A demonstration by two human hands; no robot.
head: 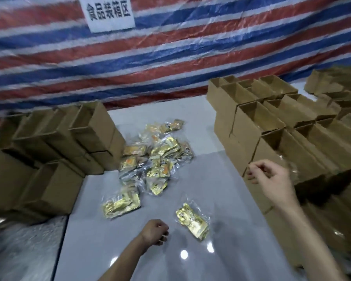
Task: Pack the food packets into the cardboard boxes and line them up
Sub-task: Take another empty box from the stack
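Two hands over a table of packets and boxes

Open boxes (272, 126) stand in rows on the right, and more boxes (55, 151) are piled on the left, so only a lane of the shiny grey table (221, 191) is free. A heap of gold packets (156, 157) lies in that lane. One packet (193, 220) lies alone, just beside the left hand (154, 232), whose fingers are curled in on nothing. The right hand (270, 177) is curled at the near right boxes; clear wrap (290, 169) shows behind it, and I cannot tell if it holds it. A red, white and blue striped sheet (170, 57) hangs behind, with a white sign (108, 14) on it.
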